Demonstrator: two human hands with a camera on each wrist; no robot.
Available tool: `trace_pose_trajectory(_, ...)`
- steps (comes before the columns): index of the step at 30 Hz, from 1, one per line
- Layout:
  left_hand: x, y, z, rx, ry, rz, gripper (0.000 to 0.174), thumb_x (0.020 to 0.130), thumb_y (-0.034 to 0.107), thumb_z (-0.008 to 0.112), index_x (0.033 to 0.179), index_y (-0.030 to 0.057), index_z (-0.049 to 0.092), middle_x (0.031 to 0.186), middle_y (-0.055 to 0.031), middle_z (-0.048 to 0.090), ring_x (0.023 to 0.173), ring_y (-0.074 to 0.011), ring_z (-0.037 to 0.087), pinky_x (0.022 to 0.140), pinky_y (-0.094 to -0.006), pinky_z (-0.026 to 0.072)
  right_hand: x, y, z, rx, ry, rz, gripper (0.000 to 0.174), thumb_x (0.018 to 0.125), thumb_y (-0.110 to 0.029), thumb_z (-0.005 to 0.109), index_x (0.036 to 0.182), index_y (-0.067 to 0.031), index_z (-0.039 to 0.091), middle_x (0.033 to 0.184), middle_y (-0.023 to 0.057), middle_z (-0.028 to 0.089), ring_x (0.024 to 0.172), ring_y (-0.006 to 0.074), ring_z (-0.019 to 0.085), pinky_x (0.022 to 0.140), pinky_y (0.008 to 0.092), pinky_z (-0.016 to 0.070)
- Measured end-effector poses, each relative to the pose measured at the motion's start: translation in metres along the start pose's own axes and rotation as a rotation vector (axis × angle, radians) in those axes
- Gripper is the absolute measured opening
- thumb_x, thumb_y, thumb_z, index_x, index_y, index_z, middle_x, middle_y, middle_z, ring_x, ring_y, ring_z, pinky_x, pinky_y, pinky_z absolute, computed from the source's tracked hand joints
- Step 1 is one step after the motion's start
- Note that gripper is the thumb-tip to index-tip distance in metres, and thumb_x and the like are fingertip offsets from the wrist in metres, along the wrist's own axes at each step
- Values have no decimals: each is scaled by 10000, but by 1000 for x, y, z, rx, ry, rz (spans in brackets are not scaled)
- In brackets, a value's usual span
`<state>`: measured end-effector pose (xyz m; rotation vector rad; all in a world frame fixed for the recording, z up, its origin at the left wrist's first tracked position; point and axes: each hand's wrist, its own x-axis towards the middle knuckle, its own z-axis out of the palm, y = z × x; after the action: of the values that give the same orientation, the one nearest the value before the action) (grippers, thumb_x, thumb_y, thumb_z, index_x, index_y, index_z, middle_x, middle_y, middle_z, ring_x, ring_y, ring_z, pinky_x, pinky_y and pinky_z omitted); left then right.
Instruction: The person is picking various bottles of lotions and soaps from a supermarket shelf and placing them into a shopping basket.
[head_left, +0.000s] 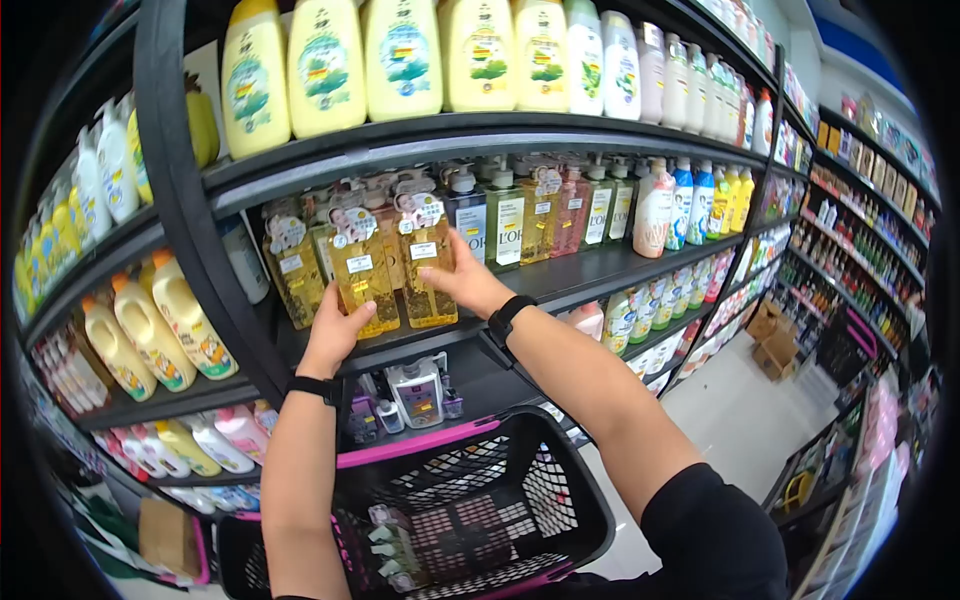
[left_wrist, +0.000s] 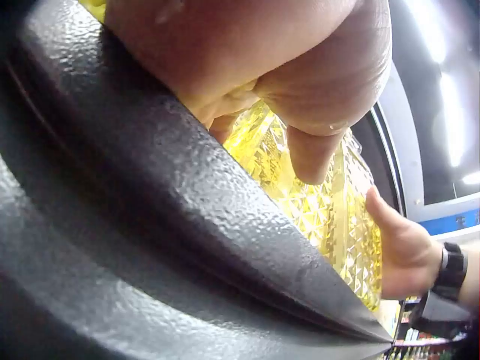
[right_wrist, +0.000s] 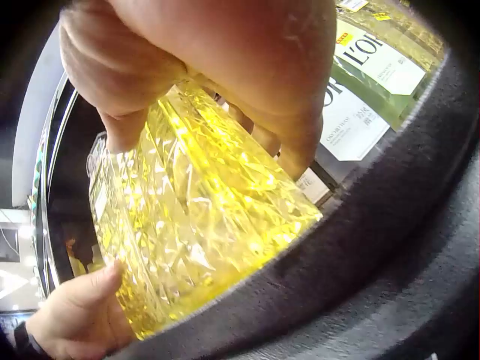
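Two clear amber pump bottles stand side by side at the shelf's front edge, a left bottle [head_left: 368, 268] and a right bottle [head_left: 428, 296]. Both carry round picture tags at the neck and flecks inside. My left hand [head_left: 335, 328] grips the left bottle low on its left side, thumb across the front. Around the right side of the right bottle curls my right hand [head_left: 472, 282], its thumb on the front face. In the right wrist view, faceted yellow plastic [right_wrist: 202, 217] shows below the right hand. Another amber bottle [head_left: 292, 275] stands just left.
Green and dark pump bottles [head_left: 506, 225] line the shelf to the right. Large yellow bottles [head_left: 404, 60] fill the shelf above. Below, a black shopping basket [head_left: 590, 500] with a pink handle holds several small bottles [head_left: 390, 545]. A black upright post [head_left: 200, 200] stands at left.
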<state>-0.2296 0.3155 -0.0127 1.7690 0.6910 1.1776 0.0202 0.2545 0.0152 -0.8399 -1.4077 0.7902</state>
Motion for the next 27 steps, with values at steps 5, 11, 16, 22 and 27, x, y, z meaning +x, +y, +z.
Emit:
trace_pose_trajectory(5,-1,10,13,107,-5,-42,603,920,73,723,1430,-18,416,1288,-137,620,1171,-217,612,1005,-353,480,-11,2,-18,56,-122,37,920,884,-44,759,1584,10,164,1441,162,510,1270,214,533,1089,354,426)
trace_pose_trajectory(11,3,22,67,123,-34,13,546,914,82,725,1377,-27,458,1214,-132,648,1082,-214,646,933,-340,519,-28,-5,-85,-70,-6,149,902,919,-145,741,1598,3,165,1376,187,560,1205,228,560,1018,337,465)
trace_pose_trajectory(16,25,18,136,158,-16,36,530,906,114,736,1347,-36,482,1188,-142,662,1044,-219,655,927,-350,521,-43,-2,-171,11,18,75,835,939,-102,716,1593,-34,200,1434,176,515,1298,226,513,1087,369,421)
trace_pose_trajectory(22,57,21,243,117,5,-29,565,911,116,743,1373,-39,458,1210,-158,651,1098,-241,660,934,-355,529,-48,-10,-276,105,-18,47,780,942,-63,690,1577,-49,238,1441,145,522,1321,231,496,1115,371,390)
trace_pose_trajectory(27,89,16,321,129,-22,-8,608,918,127,746,1398,-53,418,1260,-175,647,1128,-240,654,956,-352,521,-53,-1,-347,103,18,93,756,960,-68,666,1579,-50,232,1416,160,530,1288,227,510,1093,358,412)
